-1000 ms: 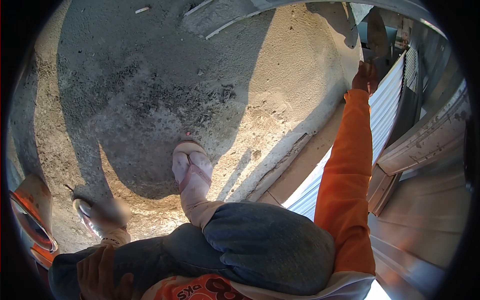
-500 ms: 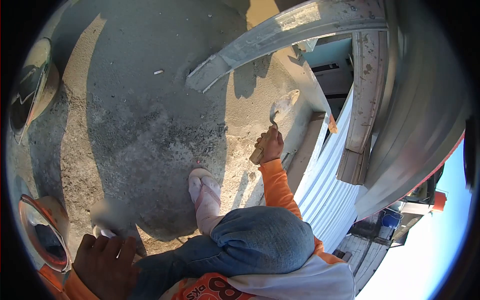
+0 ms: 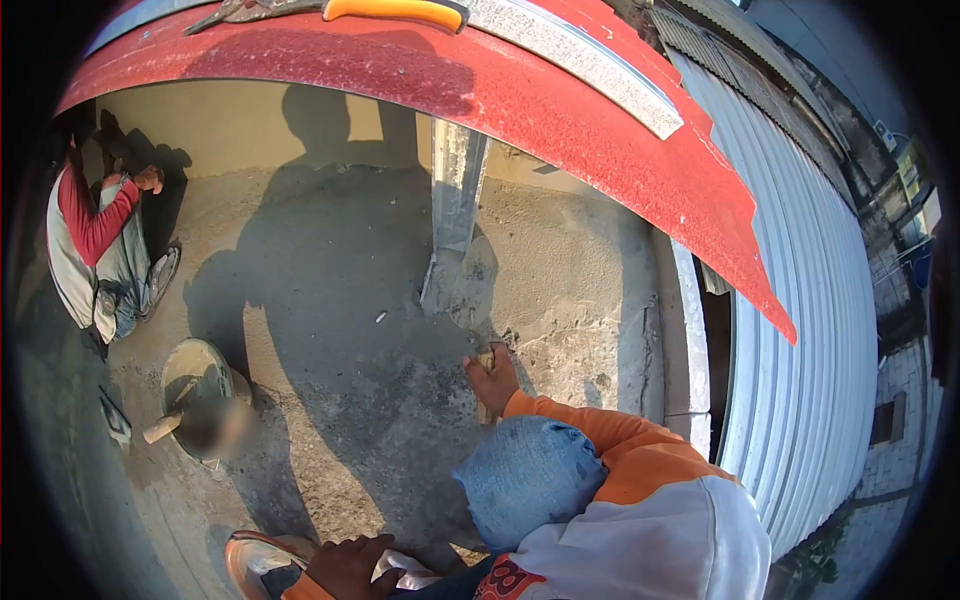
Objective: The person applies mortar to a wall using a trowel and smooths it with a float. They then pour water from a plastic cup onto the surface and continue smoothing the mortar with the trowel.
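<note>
My right hand point(image 3: 492, 382) is wrapped round the wooden handle of a trowel point(image 3: 484, 412), low over the grey mortar floor point(image 3: 400, 370). The trowel's blade is hard to tell from the mortar beyond my fingers. Just past it, the foot of a metal post point(image 3: 453, 215) stands in the mortar. Rough, sunlit mortar lies to the right of the hand. My left hand point(image 3: 350, 566) rests palm down by my leg at the bottom edge, fingers slightly apart, with nothing seen in it.
A red metal sheet point(image 3: 600, 150) crosses above, bearing an orange-handled tool point(image 3: 395, 10) and a pale strip point(image 3: 590, 60). A bucket point(image 3: 240, 390) stands left, another container point(image 3: 240, 565) at the lower left. A person point(image 3: 95, 230) crouches far left. Corrugated sheeting point(image 3: 800, 330) is at right.
The view has swung, bringing the red sheet and the crouching person into sight. My right hand and the trowel have gone from the sunlit patch near the wall to the post's foot.
</note>
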`<act>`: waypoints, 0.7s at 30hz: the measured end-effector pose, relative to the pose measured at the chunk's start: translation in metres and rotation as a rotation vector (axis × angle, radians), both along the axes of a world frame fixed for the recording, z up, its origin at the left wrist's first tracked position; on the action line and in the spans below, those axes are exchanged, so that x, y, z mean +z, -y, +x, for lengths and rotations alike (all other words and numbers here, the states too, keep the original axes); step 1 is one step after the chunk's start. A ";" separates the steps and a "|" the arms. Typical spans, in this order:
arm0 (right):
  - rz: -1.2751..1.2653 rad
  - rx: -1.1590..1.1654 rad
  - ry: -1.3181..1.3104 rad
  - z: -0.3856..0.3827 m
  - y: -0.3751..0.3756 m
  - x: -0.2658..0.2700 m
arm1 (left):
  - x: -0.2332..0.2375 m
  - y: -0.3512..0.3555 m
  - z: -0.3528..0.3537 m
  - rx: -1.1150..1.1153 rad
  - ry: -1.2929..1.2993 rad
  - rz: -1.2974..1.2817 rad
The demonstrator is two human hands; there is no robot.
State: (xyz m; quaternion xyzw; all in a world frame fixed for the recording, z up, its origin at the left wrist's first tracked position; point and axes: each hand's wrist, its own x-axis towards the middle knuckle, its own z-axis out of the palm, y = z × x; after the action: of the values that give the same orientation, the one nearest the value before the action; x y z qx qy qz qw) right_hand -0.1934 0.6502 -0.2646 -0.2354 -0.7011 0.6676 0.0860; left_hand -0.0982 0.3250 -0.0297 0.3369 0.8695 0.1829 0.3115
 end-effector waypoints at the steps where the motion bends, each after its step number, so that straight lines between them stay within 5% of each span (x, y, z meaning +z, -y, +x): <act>1: 0.149 0.083 -0.050 0.001 0.002 -0.004 | 0.001 -0.005 -0.005 -0.009 -0.036 0.062; 5: 0.252 0.234 -0.159 -0.004 0.013 0.034 | 0.028 -0.023 -0.018 0.180 -0.149 0.175; 7: 0.303 0.623 0.011 -0.023 0.023 0.067 | 0.046 -0.029 -0.029 0.329 -0.295 0.299; 11: 0.448 0.976 -0.099 -0.066 0.071 0.120 | 0.105 -0.037 -0.068 0.508 -0.594 0.551; 18: 0.606 1.480 -0.072 -0.088 0.210 0.213 | 0.196 -0.036 -0.100 0.566 -1.198 1.051; 21: 0.841 1.618 -0.194 -0.083 0.261 0.242 | 0.194 -0.017 -0.089 0.660 -1.093 1.110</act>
State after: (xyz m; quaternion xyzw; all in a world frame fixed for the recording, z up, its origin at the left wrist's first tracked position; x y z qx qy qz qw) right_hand -0.2766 0.3893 -0.0228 0.4354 -0.8270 0.2307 -0.2707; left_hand -0.1867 0.3422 0.1642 0.2110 0.7358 0.4762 -0.4329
